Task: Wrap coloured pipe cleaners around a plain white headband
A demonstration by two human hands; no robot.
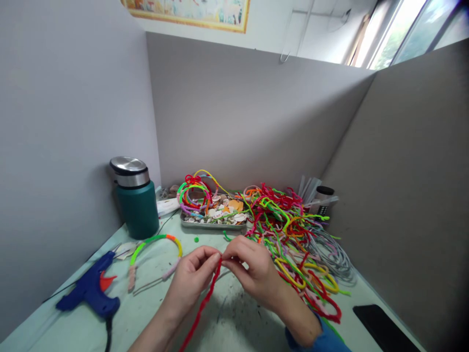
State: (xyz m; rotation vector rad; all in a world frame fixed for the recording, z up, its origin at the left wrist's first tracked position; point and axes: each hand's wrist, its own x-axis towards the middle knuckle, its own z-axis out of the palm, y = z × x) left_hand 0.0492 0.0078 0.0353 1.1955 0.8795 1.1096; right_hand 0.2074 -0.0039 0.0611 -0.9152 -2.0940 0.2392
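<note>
My left hand (192, 277) and my right hand (252, 271) meet over the middle of the table, both pinching the top end of a red pipe cleaner (205, 299). The fuzzy red stem hangs down from my fingertips toward the table's near edge. A big heap of pipe cleaners (293, 234) in red, green, yellow and pink lies just right of my right hand. A headband (156, 252) wrapped in green, orange and yellow lies left of my left hand.
A blue glue gun (90, 288) lies at the left with its cord. A teal flask (135, 198) stands at the back left. A metal tray (212, 224) of small pieces sits behind. A black phone (383, 327) lies at the right. Grey partitions enclose the table.
</note>
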